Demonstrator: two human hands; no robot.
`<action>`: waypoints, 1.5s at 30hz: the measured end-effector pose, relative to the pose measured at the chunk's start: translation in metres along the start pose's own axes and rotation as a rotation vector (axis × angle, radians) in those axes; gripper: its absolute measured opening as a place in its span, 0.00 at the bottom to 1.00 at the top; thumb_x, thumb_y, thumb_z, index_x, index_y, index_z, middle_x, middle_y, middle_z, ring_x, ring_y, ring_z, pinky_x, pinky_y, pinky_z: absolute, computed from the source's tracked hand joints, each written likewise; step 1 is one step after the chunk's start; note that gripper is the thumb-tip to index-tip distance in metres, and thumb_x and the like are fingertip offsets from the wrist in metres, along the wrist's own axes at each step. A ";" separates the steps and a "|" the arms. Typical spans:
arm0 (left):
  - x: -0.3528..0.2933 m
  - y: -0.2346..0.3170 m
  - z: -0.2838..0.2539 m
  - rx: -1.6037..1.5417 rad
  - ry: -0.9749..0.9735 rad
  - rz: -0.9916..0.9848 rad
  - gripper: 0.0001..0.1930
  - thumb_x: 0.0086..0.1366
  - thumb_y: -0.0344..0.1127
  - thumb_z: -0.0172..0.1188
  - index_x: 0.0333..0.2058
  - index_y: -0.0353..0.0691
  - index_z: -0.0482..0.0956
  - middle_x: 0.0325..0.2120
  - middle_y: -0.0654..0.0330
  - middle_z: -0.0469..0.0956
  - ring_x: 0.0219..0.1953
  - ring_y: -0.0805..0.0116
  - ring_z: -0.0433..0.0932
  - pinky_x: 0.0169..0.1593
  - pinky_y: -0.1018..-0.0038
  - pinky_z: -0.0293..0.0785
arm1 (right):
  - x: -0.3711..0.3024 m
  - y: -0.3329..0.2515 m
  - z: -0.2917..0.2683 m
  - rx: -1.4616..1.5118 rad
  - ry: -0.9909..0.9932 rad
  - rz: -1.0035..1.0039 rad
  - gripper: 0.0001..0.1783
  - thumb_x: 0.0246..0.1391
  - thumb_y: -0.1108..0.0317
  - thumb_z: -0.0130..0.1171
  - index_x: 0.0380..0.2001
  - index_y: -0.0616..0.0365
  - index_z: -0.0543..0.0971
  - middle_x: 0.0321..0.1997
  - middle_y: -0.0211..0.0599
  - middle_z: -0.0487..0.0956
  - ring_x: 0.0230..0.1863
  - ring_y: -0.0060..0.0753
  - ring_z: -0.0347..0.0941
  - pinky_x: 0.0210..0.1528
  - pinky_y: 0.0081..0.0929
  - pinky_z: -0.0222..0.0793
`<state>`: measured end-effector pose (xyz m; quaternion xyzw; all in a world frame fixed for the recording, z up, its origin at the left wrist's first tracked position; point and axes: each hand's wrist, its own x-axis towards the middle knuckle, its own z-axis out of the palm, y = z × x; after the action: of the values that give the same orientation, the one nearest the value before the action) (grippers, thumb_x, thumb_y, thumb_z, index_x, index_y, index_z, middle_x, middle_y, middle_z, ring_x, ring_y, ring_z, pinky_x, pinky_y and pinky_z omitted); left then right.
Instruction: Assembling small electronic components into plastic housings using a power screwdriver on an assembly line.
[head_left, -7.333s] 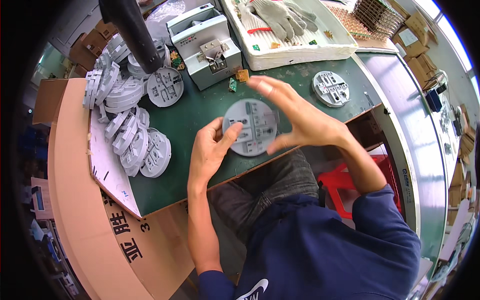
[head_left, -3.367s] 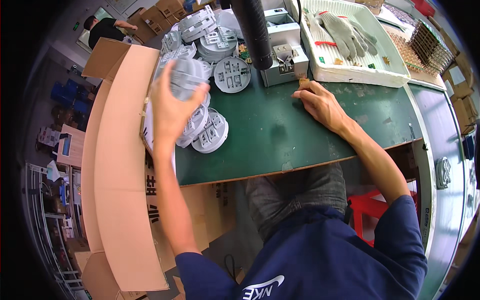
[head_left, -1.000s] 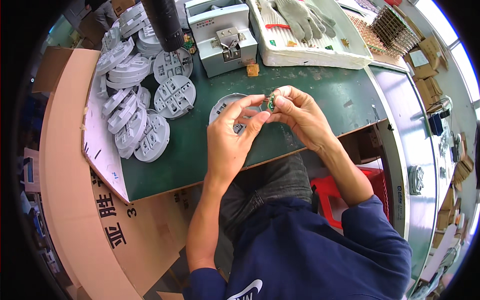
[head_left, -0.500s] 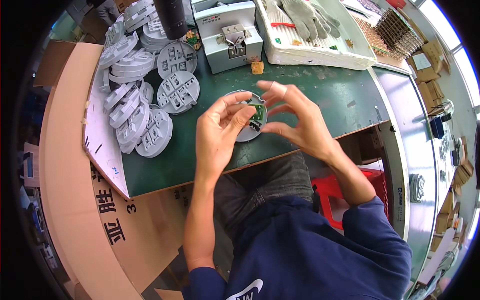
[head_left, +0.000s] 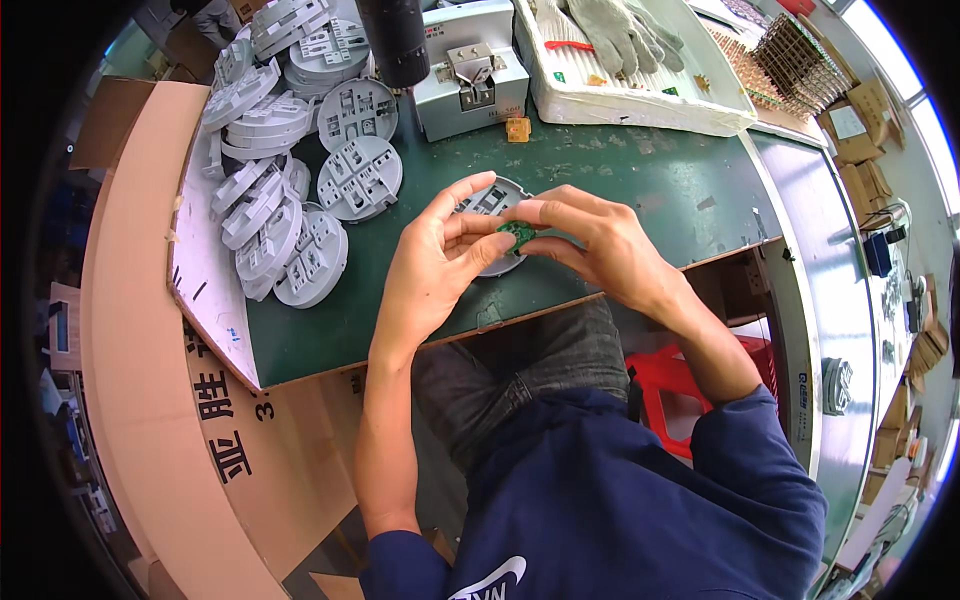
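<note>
A small green circuit board [head_left: 517,236] is pinched between my two hands above the green workbench [head_left: 655,190]. My left hand [head_left: 440,250] grips it with thumb and fingers from the left. From the right, the thumb and forefinger of my right hand [head_left: 595,240] close on its other edge. Under my hands lies a round grey plastic housing [head_left: 488,198], partly hidden by my fingers. Two more housings, one of them [head_left: 360,179] with its slotted inside facing up, lie just left of my left hand.
Stacked grey housings [head_left: 265,125] fill the bench's left side beside a cardboard sheet [head_left: 130,330]. At the back stand a grey machine [head_left: 470,95] and a white foam tray [head_left: 640,110] holding gloves [head_left: 615,40]. A dark cylindrical tool [head_left: 395,40] hangs nearby. An orange part [head_left: 518,130] lies before the machine.
My right hand has moved left and closed on the circuit board, which has turned in my fingers. The hanging dark tool appears further right and lower.
</note>
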<state>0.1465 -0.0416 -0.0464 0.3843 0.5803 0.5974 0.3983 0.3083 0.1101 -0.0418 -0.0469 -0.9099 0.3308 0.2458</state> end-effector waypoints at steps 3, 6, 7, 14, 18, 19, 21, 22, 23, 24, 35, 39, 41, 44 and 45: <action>-0.001 0.002 -0.002 -0.015 0.028 0.000 0.29 0.70 0.32 0.66 0.67 0.33 0.68 0.44 0.54 0.85 0.44 0.76 0.81 0.52 0.76 0.77 | 0.000 0.000 0.001 -0.026 0.042 -0.072 0.21 0.53 0.76 0.70 0.52 0.56 0.83 0.45 0.42 0.83 0.44 0.45 0.83 0.46 0.36 0.80; -0.004 -0.002 -0.001 -0.067 0.130 0.100 0.22 0.70 0.30 0.65 0.61 0.33 0.76 0.42 0.57 0.86 0.42 0.77 0.81 0.50 0.76 0.78 | 0.004 -0.005 -0.003 0.008 -0.034 0.070 0.20 0.56 0.78 0.68 0.53 0.59 0.83 0.46 0.40 0.85 0.46 0.37 0.84 0.49 0.31 0.81; -0.006 -0.003 0.000 -0.067 0.131 0.102 0.22 0.70 0.30 0.65 0.61 0.33 0.76 0.42 0.57 0.86 0.42 0.77 0.81 0.50 0.76 0.78 | 0.004 -0.005 -0.001 0.230 -0.013 0.198 0.19 0.57 0.78 0.67 0.53 0.61 0.82 0.47 0.38 0.85 0.47 0.32 0.83 0.52 0.29 0.79; -0.009 0.000 0.015 0.387 0.254 0.451 0.07 0.65 0.28 0.69 0.42 0.38 0.87 0.37 0.58 0.87 0.36 0.71 0.85 0.42 0.74 0.81 | -0.001 0.004 0.005 0.688 0.036 0.318 0.17 0.62 0.80 0.63 0.54 0.65 0.82 0.50 0.33 0.84 0.52 0.22 0.78 0.61 0.25 0.75; -0.011 -0.001 0.014 0.504 0.297 0.550 0.07 0.63 0.26 0.70 0.40 0.38 0.87 0.37 0.60 0.87 0.35 0.70 0.83 0.40 0.73 0.79 | -0.003 0.007 0.005 0.619 0.016 0.299 0.17 0.61 0.79 0.63 0.54 0.65 0.81 0.51 0.33 0.84 0.52 0.22 0.79 0.60 0.25 0.75; -0.012 -0.001 0.014 0.555 0.286 0.585 0.08 0.63 0.25 0.69 0.41 0.37 0.87 0.37 0.61 0.87 0.35 0.74 0.81 0.40 0.75 0.78 | -0.004 0.009 0.005 0.606 -0.001 0.276 0.17 0.61 0.79 0.64 0.54 0.65 0.81 0.51 0.33 0.84 0.53 0.23 0.79 0.60 0.25 0.75; -0.013 0.001 0.015 0.591 0.294 0.601 0.08 0.63 0.25 0.69 0.41 0.38 0.87 0.37 0.61 0.87 0.36 0.73 0.82 0.40 0.74 0.78 | -0.006 0.011 0.004 0.591 -0.020 0.255 0.17 0.61 0.79 0.64 0.53 0.65 0.81 0.52 0.33 0.83 0.53 0.23 0.79 0.60 0.25 0.75; -0.013 0.002 0.016 0.630 0.300 0.616 0.07 0.63 0.25 0.69 0.41 0.38 0.87 0.37 0.61 0.87 0.37 0.73 0.82 0.39 0.74 0.78 | -0.007 0.013 0.004 0.642 -0.014 0.258 0.18 0.60 0.77 0.65 0.54 0.64 0.81 0.52 0.33 0.83 0.54 0.23 0.78 0.61 0.26 0.75; -0.014 0.002 0.017 0.628 0.303 0.615 0.07 0.63 0.25 0.69 0.41 0.38 0.87 0.37 0.61 0.87 0.37 0.73 0.82 0.39 0.74 0.78 | -0.008 0.014 0.005 0.695 -0.008 0.261 0.18 0.60 0.76 0.66 0.54 0.64 0.81 0.52 0.33 0.83 0.54 0.24 0.78 0.61 0.27 0.75; -0.013 0.002 0.018 0.613 0.306 0.618 0.07 0.63 0.25 0.69 0.41 0.38 0.87 0.37 0.61 0.86 0.37 0.73 0.82 0.39 0.74 0.78 | -0.009 0.014 0.006 0.693 -0.011 0.261 0.18 0.60 0.76 0.66 0.54 0.64 0.81 0.52 0.33 0.83 0.54 0.24 0.78 0.61 0.27 0.75; -0.012 -0.010 0.029 0.404 0.339 0.559 0.09 0.62 0.28 0.71 0.41 0.42 0.88 0.37 0.63 0.84 0.35 0.70 0.82 0.35 0.74 0.77 | -0.012 0.026 0.019 1.047 0.080 0.256 0.23 0.61 0.67 0.68 0.58 0.61 0.78 0.55 0.40 0.82 0.59 0.36 0.78 0.65 0.40 0.74; -0.010 -0.009 0.030 0.320 0.358 0.525 0.08 0.63 0.27 0.71 0.40 0.43 0.88 0.36 0.64 0.84 0.34 0.71 0.82 0.35 0.74 0.77 | -0.013 0.024 0.021 1.054 0.063 0.242 0.23 0.61 0.66 0.68 0.58 0.61 0.78 0.55 0.39 0.82 0.59 0.34 0.78 0.65 0.39 0.74; -0.010 -0.010 0.029 0.350 0.361 0.549 0.07 0.63 0.27 0.71 0.40 0.43 0.88 0.35 0.64 0.84 0.33 0.72 0.81 0.35 0.74 0.77 | -0.014 0.022 0.022 1.041 0.091 0.238 0.20 0.62 0.70 0.66 0.57 0.62 0.80 0.55 0.34 0.83 0.57 0.29 0.78 0.64 0.34 0.75; -0.011 -0.009 0.029 0.384 0.351 0.505 0.08 0.62 0.27 0.71 0.40 0.43 0.88 0.35 0.65 0.84 0.33 0.72 0.81 0.34 0.73 0.77 | -0.014 0.022 0.023 1.071 0.076 0.242 0.20 0.62 0.71 0.65 0.57 0.62 0.80 0.55 0.34 0.83 0.57 0.28 0.78 0.65 0.33 0.74; -0.011 -0.010 0.029 0.416 0.367 0.533 0.08 0.62 0.27 0.71 0.40 0.44 0.88 0.35 0.65 0.84 0.33 0.72 0.81 0.34 0.73 0.77 | -0.015 0.021 0.024 1.072 0.076 0.243 0.20 0.62 0.71 0.65 0.57 0.62 0.80 0.55 0.34 0.83 0.57 0.28 0.78 0.65 0.33 0.74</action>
<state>0.1780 -0.0407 -0.0552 0.4808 0.6305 0.6085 0.0323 0.3080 0.1095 -0.0768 -0.0317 -0.5926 0.7719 0.2280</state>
